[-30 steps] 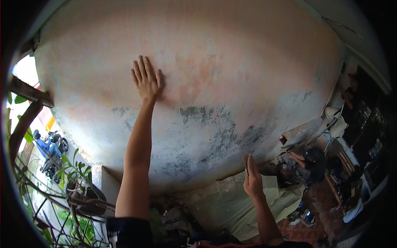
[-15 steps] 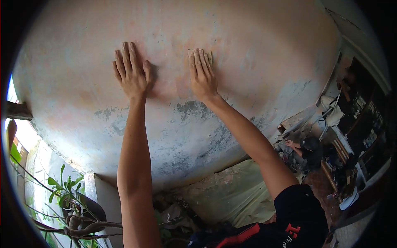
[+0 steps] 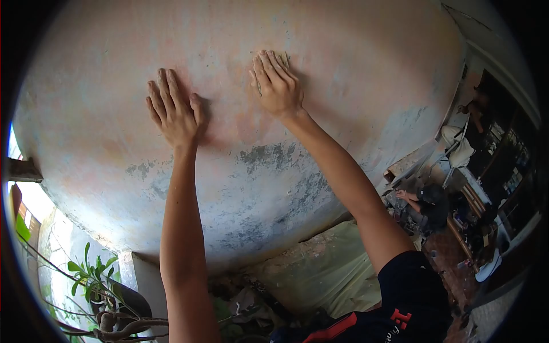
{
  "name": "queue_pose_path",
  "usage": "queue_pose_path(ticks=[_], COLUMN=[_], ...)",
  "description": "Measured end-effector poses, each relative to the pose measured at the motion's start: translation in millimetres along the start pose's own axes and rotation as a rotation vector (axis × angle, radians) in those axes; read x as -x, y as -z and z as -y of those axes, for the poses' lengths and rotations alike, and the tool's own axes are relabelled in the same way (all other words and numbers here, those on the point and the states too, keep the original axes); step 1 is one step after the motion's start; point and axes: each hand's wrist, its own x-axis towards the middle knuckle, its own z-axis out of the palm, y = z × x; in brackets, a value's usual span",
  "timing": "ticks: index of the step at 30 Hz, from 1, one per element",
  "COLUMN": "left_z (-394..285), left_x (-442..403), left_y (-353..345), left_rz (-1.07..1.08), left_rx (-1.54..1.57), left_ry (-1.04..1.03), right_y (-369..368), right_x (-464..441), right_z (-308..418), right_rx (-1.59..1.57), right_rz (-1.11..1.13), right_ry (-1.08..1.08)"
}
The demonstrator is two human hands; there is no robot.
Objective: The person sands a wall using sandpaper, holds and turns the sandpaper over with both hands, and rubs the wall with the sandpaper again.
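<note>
My left hand (image 3: 178,117) lies flat on the wall (image 3: 229,34), its fingers and thumb spread and nothing in it. To its right and a little higher, my right hand (image 3: 277,86) presses a small tan piece of sandpaper (image 3: 283,59) to the wall. Only the edges of the sandpaper show beside the fingers; most of it is hidden under them. The wall is pinkish plaster, with dusty grey and bluish patches where the paint has worn off below both hands.
Below the wall hangs a pale green sheet (image 3: 337,268). A potted plant (image 3: 94,274) with thick branches stands at lower left. Another person (image 3: 432,206) in a dark cap sits at right, near a white fan (image 3: 457,146) and household items. A beam end (image 3: 26,170) juts out at left.
My right hand has slid up along the wall with the sandpaper and its fingers have tilted leftward. My left hand stays flat on the wall; the view has shifted slightly.
</note>
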Motion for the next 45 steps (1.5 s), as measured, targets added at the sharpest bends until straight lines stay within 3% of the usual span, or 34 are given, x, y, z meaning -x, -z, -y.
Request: queue_pose_path(ticks=[10,16,19,38,45], left_z=[2.8,2.7,1.8,-2.7,-0.6], left_x=[0.4,0.5,0.0,-1.1,-0.6], left_y=[-1.2,3.6,3.7,6.2,5.9], left_rz=[-0.01,0.026,0.025,0.003,0.006], left_rx=[0.023,0.039,0.038,-0.009,-0.028], left_ry=[-0.014,-0.003,-0.002,-0.007,-0.011], right_y=[-16.4,19.5,21.9,8.0,-8.8], right_x=[-95.6,-43.9,-14.1,-51.6,-64.0], right_z=[-46.9,-19.9,-10.1,-32.6,-41.4], right_rx=[0.017,-0.029,0.051,0.041,0.047], right_rz=[-0.082,0.087,0.135,0.133,0.032], right_ry=[-0.032,-0.04,0.092,0.115,0.079])
